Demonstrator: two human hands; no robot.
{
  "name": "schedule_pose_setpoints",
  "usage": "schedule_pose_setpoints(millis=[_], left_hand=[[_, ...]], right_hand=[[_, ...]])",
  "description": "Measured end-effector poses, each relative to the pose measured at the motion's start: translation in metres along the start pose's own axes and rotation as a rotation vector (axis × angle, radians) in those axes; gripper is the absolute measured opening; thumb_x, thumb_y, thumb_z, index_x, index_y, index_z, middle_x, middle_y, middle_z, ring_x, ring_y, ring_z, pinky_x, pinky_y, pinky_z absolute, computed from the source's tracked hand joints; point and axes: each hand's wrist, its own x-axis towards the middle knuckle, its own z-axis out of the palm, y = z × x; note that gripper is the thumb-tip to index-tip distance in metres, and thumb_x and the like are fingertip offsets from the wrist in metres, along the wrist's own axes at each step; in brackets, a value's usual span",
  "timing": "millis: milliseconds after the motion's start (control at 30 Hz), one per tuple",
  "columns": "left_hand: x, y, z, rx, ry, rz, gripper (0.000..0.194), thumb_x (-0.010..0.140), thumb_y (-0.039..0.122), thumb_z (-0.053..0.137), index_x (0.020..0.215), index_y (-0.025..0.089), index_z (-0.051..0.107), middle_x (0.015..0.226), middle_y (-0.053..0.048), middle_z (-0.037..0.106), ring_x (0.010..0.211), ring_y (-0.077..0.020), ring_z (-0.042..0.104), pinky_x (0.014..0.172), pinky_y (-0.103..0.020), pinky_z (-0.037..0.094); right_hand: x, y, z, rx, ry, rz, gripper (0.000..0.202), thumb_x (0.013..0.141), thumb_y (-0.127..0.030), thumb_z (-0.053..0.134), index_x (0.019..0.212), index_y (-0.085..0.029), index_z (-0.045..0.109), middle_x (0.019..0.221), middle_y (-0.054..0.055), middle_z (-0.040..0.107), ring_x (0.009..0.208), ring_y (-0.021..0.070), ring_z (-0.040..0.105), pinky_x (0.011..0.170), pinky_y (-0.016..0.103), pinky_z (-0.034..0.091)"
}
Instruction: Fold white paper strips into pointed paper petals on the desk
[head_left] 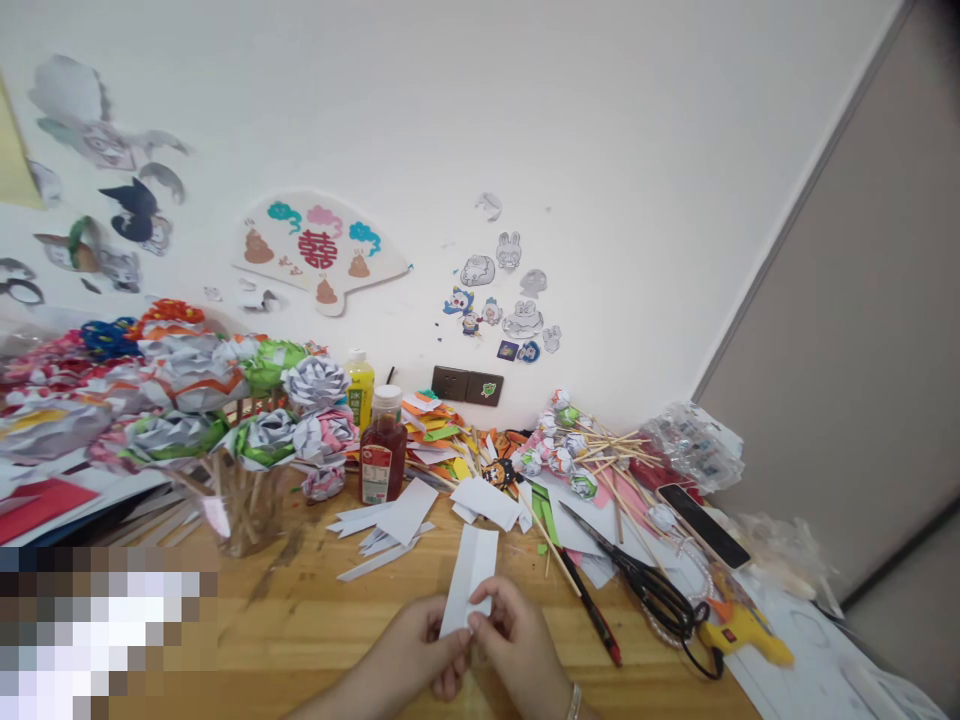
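Observation:
Between my two hands is a white paper strip [473, 565] with a lengthwise crease, held upright above the wooden table. My left hand [420, 640] pinches its lower left edge, the thumb lying across the bottom. On the lower right edge, my right hand [517, 635] grips with thumb and curled fingers. Just beyond the strip lie loose white paper pieces [409, 515] and another white sheet [486, 500]. To the right of my hands are black-handled scissors [637, 575] and a dark pen [596, 610] with a red end.
Paper flowers on sticks stand in a clear container [251, 520] at the left. A red-brown bottle [383, 450] and a yellow bottle [360, 385] stand near the wall. At the right lie a phone [705, 525], a yellow glue gun [750, 635] and wooden sticks [622, 450].

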Motion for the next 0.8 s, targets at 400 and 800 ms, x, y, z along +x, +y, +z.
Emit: schedule_pose_setpoints(millis=[400,800], left_hand=[[-0.001,0.001,0.0004,0.053,0.017,0.01,0.05,0.06,0.065,0.056,0.074,0.017,0.051,0.051,0.005,0.051,0.043,-0.0114,0.048,0.044,-0.023,0.038],[0.0007,0.0034,-0.0012,-0.026,0.011,-0.014,0.042,0.059,0.057,0.058,0.072,0.017,0.052,0.051,0.004,0.054,0.042,-0.0111,0.048,0.044,-0.023,0.038]], right_hand=[[0.0008,0.0031,0.0009,0.097,-0.035,0.01,0.013,0.073,-0.03,0.055,0.081,-0.021,0.052,0.055,-0.007,0.039,0.05,0.0121,0.041,0.048,0.021,0.033],[0.0041,0.0059,-0.005,0.13,-0.148,-0.013,0.035,0.083,-0.052,0.044,0.095,-0.019,0.046,0.053,-0.007,0.045,0.042,0.0107,0.042,0.046,0.022,0.034]])
